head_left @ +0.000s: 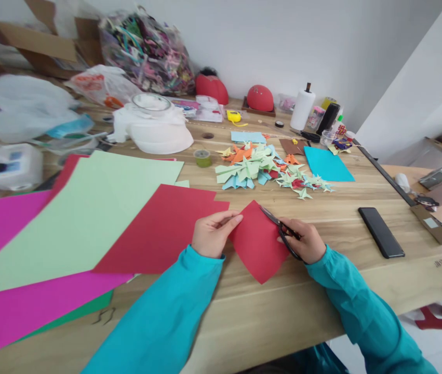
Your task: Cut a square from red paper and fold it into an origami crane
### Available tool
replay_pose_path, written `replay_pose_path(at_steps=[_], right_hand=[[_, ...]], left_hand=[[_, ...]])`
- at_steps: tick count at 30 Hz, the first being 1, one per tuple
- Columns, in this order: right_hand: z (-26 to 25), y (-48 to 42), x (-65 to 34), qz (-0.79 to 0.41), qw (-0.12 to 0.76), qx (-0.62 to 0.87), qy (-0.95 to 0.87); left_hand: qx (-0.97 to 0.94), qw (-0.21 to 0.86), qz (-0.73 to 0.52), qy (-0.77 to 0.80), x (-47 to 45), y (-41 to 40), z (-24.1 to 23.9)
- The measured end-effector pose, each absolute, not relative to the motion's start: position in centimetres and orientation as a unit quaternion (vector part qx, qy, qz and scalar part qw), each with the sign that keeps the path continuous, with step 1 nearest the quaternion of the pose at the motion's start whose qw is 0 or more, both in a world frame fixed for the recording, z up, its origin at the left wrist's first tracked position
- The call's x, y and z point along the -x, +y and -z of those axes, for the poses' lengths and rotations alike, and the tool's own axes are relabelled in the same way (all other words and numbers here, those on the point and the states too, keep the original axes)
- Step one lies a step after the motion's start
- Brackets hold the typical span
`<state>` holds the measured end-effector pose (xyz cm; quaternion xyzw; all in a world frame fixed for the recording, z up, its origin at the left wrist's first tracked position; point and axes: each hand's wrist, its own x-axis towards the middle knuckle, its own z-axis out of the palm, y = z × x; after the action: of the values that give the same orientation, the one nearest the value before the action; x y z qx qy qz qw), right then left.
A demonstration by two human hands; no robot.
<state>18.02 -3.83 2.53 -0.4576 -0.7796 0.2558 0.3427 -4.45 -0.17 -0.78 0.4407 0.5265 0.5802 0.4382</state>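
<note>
A square of red paper (257, 249) is held up over the wooden table, one corner toward me. My left hand (213, 231) pinches its left edge between thumb and fingers. In my right hand (306, 240) are black-handled scissors (273, 218), their blades lying along the paper's upper right edge near the top corner. My right fingers are wrapped around the handles. Just left of my left hand lies a larger red sheet (166, 228), on top of a pale green sheet (84, 208) and magenta sheets (57, 306).
Beyond my hands is a pile of folded paper pieces (252, 163) in green, orange, blue and red. A roll of tape (202, 158) stands beside it. To the right are a blue sheet (329, 163) and a phone (381, 232). White caps (158, 127) and plastic bags (26, 106) sit back left.
</note>
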Motion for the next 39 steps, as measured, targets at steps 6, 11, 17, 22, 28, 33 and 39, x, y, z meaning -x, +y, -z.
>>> replay_pose_path(at_steps=[6, 11, 17, 22, 28, 33, 39], right_hand=[[-2.5, -3.8, -18.0, -0.259, 0.341, 0.459, -0.778], [-2.4, -3.8, -18.0, -0.256, 0.348, 0.455, -0.779], [-2.2, -3.8, -18.1, -0.255, 0.350, 0.453, -0.779], [-2.2, -3.7, -18.1, -0.247, 0.348, 0.455, -0.781], [-2.4, -3.9, -18.2, -0.245, 0.344, 0.457, -0.783], [-2.1, -3.8, -18.3, -0.257, 0.378, 0.488, -0.743], [-1.1, -3.2, -18.6, -0.231, 0.443, 0.580, -0.644]], left_hand=[[-0.432, 0.445, -0.582, 0.526, 4.5, -0.1, 1.0], [-0.431, 0.446, -0.585, 0.522, 4.4, -0.3, 0.6], [-0.439, 0.436, -0.584, 0.525, 4.4, -0.2, 0.8], [-0.441, 0.434, -0.586, 0.523, 4.5, -0.1, 1.0], [-0.439, 0.433, -0.586, 0.526, 4.5, -0.1, 0.9], [-0.435, 0.428, -0.592, 0.526, 4.5, -0.1, 0.8], [-0.412, 0.441, -0.594, 0.532, 4.4, -0.2, 0.2]])
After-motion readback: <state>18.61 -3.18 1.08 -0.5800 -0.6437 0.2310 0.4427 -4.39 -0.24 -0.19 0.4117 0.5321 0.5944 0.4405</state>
